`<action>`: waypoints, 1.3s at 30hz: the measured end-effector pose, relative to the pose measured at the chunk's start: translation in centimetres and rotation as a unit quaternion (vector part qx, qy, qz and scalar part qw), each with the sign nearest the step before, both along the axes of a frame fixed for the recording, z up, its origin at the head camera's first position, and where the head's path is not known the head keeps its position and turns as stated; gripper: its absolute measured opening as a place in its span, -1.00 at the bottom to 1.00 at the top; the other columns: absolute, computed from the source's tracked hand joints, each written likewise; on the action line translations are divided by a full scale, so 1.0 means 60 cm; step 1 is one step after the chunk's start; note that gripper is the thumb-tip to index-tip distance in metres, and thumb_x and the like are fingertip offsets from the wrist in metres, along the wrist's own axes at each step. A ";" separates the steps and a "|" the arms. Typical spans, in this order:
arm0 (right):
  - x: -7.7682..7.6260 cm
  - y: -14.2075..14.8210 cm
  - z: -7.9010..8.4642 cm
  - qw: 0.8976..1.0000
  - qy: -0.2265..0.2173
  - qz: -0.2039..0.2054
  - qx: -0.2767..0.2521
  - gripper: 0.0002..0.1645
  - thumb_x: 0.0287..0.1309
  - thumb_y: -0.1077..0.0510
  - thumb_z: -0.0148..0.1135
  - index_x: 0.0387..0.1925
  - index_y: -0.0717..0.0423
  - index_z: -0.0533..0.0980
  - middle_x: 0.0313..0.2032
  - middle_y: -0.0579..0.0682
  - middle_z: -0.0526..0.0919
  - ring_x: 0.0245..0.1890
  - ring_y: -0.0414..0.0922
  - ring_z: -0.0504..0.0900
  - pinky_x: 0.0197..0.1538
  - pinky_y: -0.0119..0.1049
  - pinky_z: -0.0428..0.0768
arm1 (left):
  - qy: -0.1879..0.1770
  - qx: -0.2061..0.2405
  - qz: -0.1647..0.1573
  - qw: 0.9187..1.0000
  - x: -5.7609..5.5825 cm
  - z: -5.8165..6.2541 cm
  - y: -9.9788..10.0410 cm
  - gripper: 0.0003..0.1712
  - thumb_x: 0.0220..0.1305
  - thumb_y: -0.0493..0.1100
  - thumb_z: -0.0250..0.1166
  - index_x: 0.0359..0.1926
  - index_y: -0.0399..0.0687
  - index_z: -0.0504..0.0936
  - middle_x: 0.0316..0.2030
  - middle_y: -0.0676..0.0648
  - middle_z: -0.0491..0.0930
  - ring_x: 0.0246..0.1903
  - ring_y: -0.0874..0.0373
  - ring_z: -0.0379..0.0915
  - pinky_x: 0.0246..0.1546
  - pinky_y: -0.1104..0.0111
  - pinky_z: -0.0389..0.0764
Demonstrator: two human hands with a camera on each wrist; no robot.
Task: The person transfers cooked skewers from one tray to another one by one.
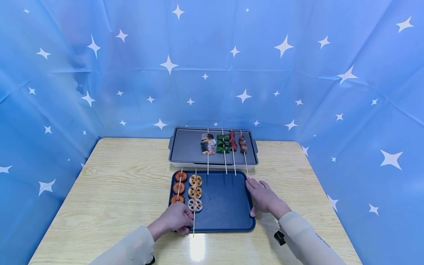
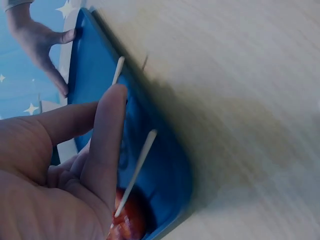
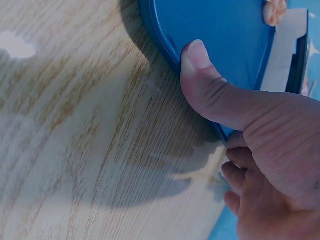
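My left hand (image 1: 179,219) is at the front left of a dark blue tray (image 1: 226,202). Its thumb and index finger pinch the stick of a lotus root skewer (image 1: 195,192), whose end pokes out past the fingertip in the left wrist view. Left of it lies a skewer of round reddish-brown slices (image 1: 179,187), partly covered by that hand; its stick (image 2: 137,172) shows below the fingers in the left wrist view. Spread along the tray's right edge, my right hand (image 1: 265,197) touches the rim, with the thumb (image 3: 202,75) resting on it.
Behind the tray stands a dark grill plate (image 1: 187,145) on a pale base. On it lie a fish skewer (image 1: 208,145), a green pepper skewer (image 1: 223,144), a red meat skewer (image 1: 233,141) and a brown meat skewer (image 1: 243,144). A starry blue curtain (image 1: 205,99) surrounds the wooden table (image 1: 132,176).
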State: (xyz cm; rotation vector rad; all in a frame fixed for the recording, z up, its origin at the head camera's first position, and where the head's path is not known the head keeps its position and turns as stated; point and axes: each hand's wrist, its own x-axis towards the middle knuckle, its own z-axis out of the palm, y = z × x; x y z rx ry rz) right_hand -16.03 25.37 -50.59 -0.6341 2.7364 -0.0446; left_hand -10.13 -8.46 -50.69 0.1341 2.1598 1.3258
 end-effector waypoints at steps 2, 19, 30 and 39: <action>0.000 0.000 0.000 1.000 -0.002 -0.002 0.001 0.38 -0.40 -0.15 0.60 0.40 0.41 0.14 0.48 0.31 0.08 0.49 0.22 0.08 0.49 0.21 0.09 | 0.005 0.004 -0.007 1.000 -0.005 0.007 -0.004 -0.96 0.14 -0.38 0.28 -0.40 -0.32 0.63 -0.53 -0.11 0.65 -0.67 0.26 0.57 -0.60 0.34 0.72; 0.000 0.004 -0.004 1.000 -0.001 -0.001 0.002 0.41 -0.45 -0.15 0.61 0.40 0.41 0.14 0.48 0.31 0.08 0.49 0.22 0.08 0.48 0.21 0.09 | -0.008 0.080 0.090 0.993 -0.101 0.059 -0.020 -0.66 0.38 -0.30 0.14 0.07 -0.46 0.52 -0.24 -0.27 0.72 -0.47 0.20 0.66 -0.40 0.36 0.76; 0.000 0.001 -0.006 1.000 -0.002 -0.003 -0.004 0.42 -0.47 -0.12 0.63 0.40 0.41 0.14 0.47 0.31 0.09 0.49 0.22 0.08 0.48 0.19 0.10 | -0.019 0.091 0.130 0.987 -0.145 0.038 0.015 -0.65 0.38 -0.27 0.15 0.10 -0.40 0.54 -0.15 -0.32 0.69 -0.31 0.04 0.70 -0.23 0.27 0.77; 0.001 0.002 -0.005 1.000 -0.003 -0.006 0.002 0.42 -0.44 -0.12 0.63 0.41 0.40 0.13 0.48 0.30 0.07 0.49 0.21 0.07 0.49 0.19 0.09 | -0.034 0.084 0.137 0.986 -0.175 0.038 0.040 -0.59 0.44 -0.23 0.08 0.21 -0.35 0.47 -0.03 -0.29 0.66 -0.16 0.00 0.69 -0.16 0.30 0.75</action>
